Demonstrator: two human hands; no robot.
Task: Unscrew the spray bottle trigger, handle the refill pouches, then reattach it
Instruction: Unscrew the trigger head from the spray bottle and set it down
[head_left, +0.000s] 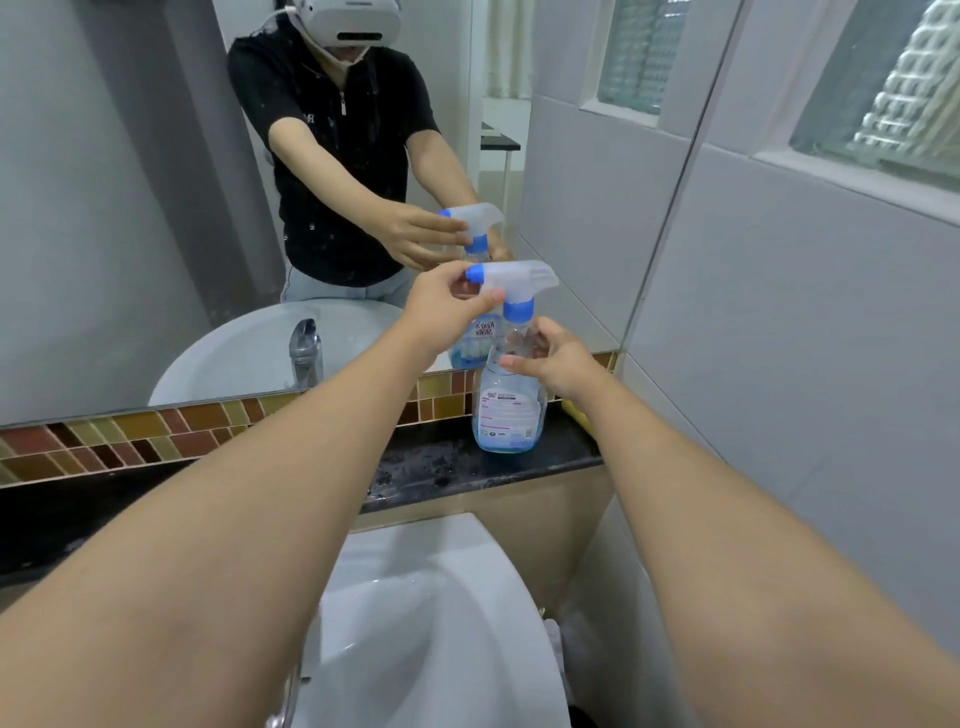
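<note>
Bottle (506, 410) upright on ledge (561, 454); my right hand (558, 361) curls round neck as brace, left fingers (475, 301) pinch trigger head (511, 280) to twist.

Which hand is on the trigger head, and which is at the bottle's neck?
The left hand pinches the trigger head; the right hand is at the bottle's neck.

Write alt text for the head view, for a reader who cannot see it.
Left hand pinches the trigger of a spray bottle standing on a dark ledge; right hand curls round its neck. A mirror behind reflects them; a white sink lies below.
</note>
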